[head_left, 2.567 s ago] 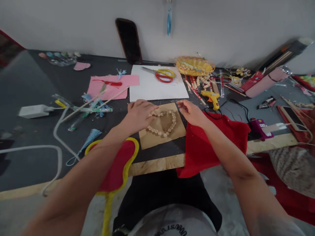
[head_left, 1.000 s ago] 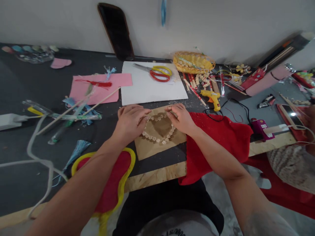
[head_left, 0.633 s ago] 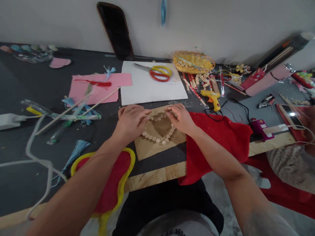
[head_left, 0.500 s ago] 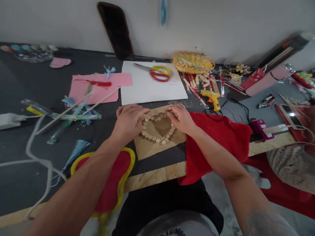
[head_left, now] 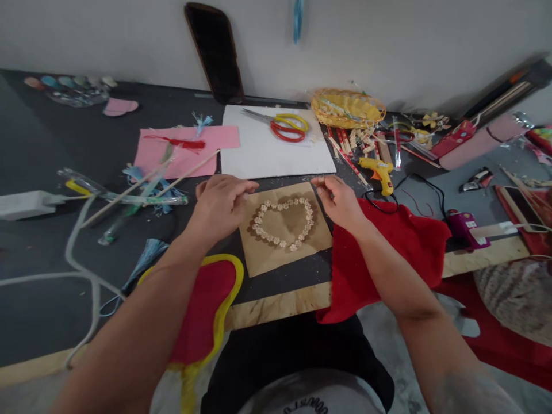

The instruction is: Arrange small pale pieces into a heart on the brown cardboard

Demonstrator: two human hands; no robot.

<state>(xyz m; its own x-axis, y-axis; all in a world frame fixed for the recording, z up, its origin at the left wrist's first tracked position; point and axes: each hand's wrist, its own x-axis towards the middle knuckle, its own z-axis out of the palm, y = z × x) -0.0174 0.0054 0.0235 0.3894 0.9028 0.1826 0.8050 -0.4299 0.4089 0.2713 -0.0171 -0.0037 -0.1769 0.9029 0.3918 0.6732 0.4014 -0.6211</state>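
A heart outline (head_left: 295, 245) made of small pale flower-shaped pieces lies on a square of brown paper (head_left: 263, 261), its point towards me. My left hand (head_left: 222, 204) hovers at the paper's left edge, fingers loosely bent, thumb and index finger apart, holding nothing that I can see. Over the upper right corner of the paper is my right hand (head_left: 338, 201), also loosely curled with a gap between thumb and fingers. Neither hand touches the heart.
Scissors (head_left: 287, 127) rest on a white board (head_left: 254, 161) behind the paper. A yellow glue gun (head_left: 378, 171) and red cloth (head_left: 388, 241) lie right. A yellow-edged red piece (head_left: 202, 310) overhangs the front edge. Sticks, tassels and a white cable (head_left: 66, 247) lie left.
Both hands have come away from the heart outline and moved outward, left hand to the left and right hand to the right. The whole outline now shows. The view has shifted slightly.
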